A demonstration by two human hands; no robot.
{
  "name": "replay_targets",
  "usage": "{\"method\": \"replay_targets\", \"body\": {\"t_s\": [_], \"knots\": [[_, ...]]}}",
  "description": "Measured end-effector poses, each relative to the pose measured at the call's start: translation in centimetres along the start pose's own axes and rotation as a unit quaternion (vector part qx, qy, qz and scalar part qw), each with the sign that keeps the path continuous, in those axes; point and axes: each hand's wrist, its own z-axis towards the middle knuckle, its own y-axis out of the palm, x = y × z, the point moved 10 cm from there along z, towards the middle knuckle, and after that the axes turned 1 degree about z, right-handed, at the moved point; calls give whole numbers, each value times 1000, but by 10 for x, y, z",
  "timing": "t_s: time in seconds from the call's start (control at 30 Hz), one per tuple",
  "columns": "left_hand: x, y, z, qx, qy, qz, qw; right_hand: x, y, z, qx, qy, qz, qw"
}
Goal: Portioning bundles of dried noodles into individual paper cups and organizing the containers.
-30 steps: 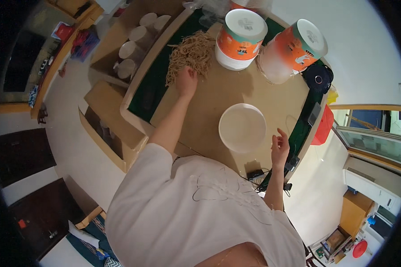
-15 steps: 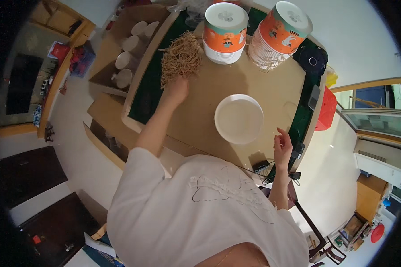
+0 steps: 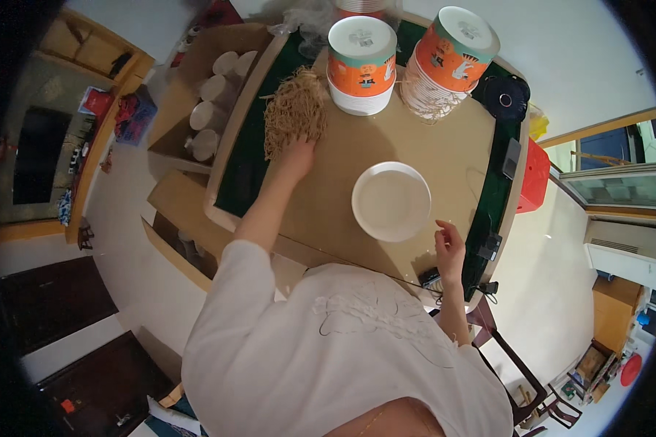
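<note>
A loose pile of tan crinkled paper strands point(image 3: 295, 109) lies at the table's far left. My left hand point(image 3: 297, 158) is at its near edge, fingers closed in among the strands; how much they grip is partly hidden. A round white bowl point(image 3: 391, 202) stands in the middle of the table, seen from above. Just right of the bowl, my right hand point(image 3: 450, 251) hovers with fingers loosely bent and apart, touching nothing. Beyond the bowl are two stacks of upside-down paper tubs, one upright stack point(image 3: 362, 69) and one leaning stack point(image 3: 452, 62), with orange and green printing.
An open cardboard box point(image 3: 171, 116) with several white cups stands left of the table. A dark round object point(image 3: 506, 97), a grey phone-like device point(image 3: 511, 159) and a black adapter point(image 3: 490, 246) lie along the right edge. A red stool point(image 3: 536, 175) stands beyond that edge.
The whole view has shifted slightly. My right hand has come left, nearer to the bowl. My left hand stays at the paper strands, its fingers still among them.
</note>
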Motion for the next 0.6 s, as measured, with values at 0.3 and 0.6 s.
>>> {"method": "replay_targets", "body": {"t_s": [0.3, 0.6], "knots": [[-24, -53, -33, 200, -71, -216, 953, 12, -19, 24, 23, 33, 19, 999], [-1, -43, 16, 136, -20, -99, 986, 8, -14, 24, 18, 8, 39, 999]]}}
